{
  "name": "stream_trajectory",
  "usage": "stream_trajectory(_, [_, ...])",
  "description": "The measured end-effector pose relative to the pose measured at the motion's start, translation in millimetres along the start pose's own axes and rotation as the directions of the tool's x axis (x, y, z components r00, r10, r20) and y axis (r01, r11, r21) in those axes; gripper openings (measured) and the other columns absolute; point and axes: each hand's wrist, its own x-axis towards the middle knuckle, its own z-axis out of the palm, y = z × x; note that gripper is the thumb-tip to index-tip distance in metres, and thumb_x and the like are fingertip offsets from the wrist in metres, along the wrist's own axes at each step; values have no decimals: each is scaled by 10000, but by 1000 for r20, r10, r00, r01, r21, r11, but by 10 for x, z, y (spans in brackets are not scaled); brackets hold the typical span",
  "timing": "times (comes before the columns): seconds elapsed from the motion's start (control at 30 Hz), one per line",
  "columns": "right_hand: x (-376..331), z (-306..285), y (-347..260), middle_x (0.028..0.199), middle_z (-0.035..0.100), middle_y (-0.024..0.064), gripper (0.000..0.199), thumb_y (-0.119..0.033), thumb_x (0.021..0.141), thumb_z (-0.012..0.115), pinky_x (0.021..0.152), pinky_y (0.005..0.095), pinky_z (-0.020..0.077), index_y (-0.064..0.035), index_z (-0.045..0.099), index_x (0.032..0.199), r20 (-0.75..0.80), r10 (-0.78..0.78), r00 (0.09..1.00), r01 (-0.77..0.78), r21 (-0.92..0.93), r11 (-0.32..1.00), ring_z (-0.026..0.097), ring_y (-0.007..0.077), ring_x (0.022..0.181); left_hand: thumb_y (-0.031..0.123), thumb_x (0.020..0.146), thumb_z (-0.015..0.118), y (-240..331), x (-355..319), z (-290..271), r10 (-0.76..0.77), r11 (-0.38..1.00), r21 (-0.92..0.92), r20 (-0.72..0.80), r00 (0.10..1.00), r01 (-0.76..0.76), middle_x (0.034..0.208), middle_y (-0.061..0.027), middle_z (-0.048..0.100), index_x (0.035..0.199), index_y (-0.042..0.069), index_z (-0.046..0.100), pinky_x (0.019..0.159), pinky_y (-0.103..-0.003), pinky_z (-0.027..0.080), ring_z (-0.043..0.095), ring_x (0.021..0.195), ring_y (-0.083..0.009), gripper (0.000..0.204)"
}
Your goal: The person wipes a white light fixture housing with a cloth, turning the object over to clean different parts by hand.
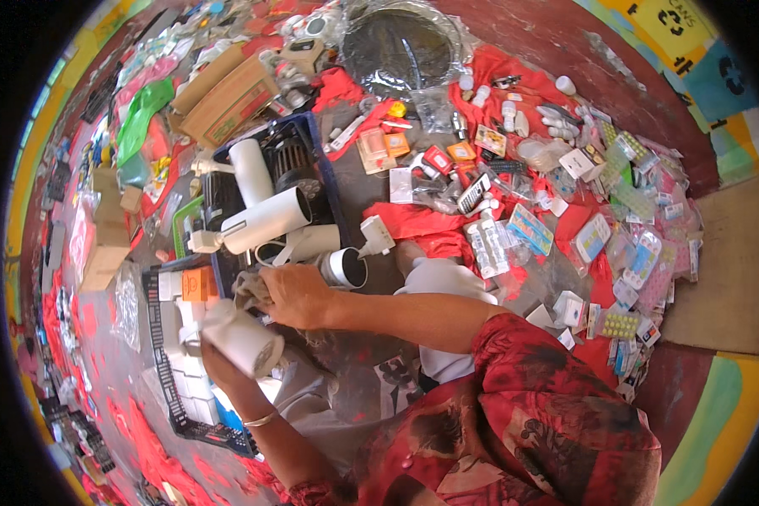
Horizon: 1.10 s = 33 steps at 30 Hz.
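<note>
Her left hand (215,358) grips a smooth white cylindrical camera (243,339) above the near black plastic crate (177,413); the right hand (291,295) clenches a crumpled grey cloth (249,289) against it.

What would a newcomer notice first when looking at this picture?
First, the two hands at lower left: the left hand grips a white cylindrical camera-like device, and the right hand presses a crumpled grey cloth against it. Just above, a dark blue plastic crate holds more white cylinders. To the right, many small blister packs cover a red cloth.
</note>
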Motion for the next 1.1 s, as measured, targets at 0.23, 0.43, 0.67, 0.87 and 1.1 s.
stream_trajectory(0.23, [-46, 129, -33, 889, 644, 124, 580, -451, 702, 719, 770, 339, 473, 4, 585, 1035, 226, -10, 974, -171, 762, 625, 609, 222, 836, 207, 929, 404, -128, 496, -696, 74, 863, -504, 180, 981, 27, 1182, -128, 526, 1243, 23, 444, 892, -359, 470, 570, 1021, -243, 366])
stream_trajectory(0.43, [-48, 331, -26, 980, 612, 56, 539, -253, 706, 752, 833, 294, 456, -29, 517, 1136, 76, 33, 997, -80, 791, 607, 563, 152, 907, 143, 878, 504, -208, -97, 189, 498, 779, 472, -66, 864, -413, 1113, -132, 569, 1179, -32, 468, 837, -312, 493, 591, 970, -204, 350])
stream_trajectory(0.67, [139, 215, 277, 951, 625, 51, 320, -219, 756, 711, 749, 287, 503, -46, 614, 1007, 82, -489, 869, 490, 2, 872, 616, 163, 832, 287, 940, 417, -175, -260, 377, 697, 513, 699, 0, 717, -499, 987, -95, 573, 1026, -11, 527, 751, -309, 467, 562, 891, -183, 329])
stream_trajectory(0.87, [107, 166, -12, 915, 634, 75, 391, -253, 755, 733, 627, 287, 526, -19, 579, 1027, 340, 143, 929, -367, 894, 257, 633, 163, 769, 253, 906, 515, -37, -320, 398, 371, 927, 56, -286, 883, -371, 854, -16, 557, 1011, 27, 566, 648, -240, 443, 523, 738, -83, 254])
stream_trajectory(1.1, [189, 113, 80, 919, 623, 46, 455, -351, 752, 736, 698, 271, 475, -3, 592, 1008, 268, 172, 948, -317, 842, 437, 589, 120, 791, 275, 906, 498, 53, -407, 498, 338, 941, 64, -194, 921, -332, 791, -36, 559, 942, 5, 550, 629, -273, 476, 546, 691, -121, 277])
